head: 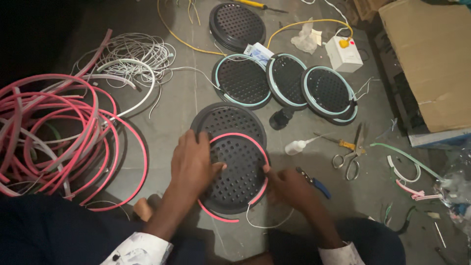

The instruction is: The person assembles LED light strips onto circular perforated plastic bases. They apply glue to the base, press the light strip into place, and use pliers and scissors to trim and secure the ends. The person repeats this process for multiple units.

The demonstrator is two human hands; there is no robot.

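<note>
Nearest the viewer, the left hand (194, 164) lies flat, fingers spread, on a black perforated disc (238, 169) on the floor, while the right hand (289, 189) pinches a pink strip (245, 136) against the disc's rim. Beyond lie scissors (349, 156), a small white bottle (297, 146) and three green-rimmed discs (284, 81); coiled pink strips (59, 132) sit left.

Pink strip (240, 136) around perforated disc (235, 172)

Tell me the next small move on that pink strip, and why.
Probably press the loose lower end of the pink strip into the perforated black disc rim: the upper arc sits along the rim, while that end hangs outside below the left hand.
</note>
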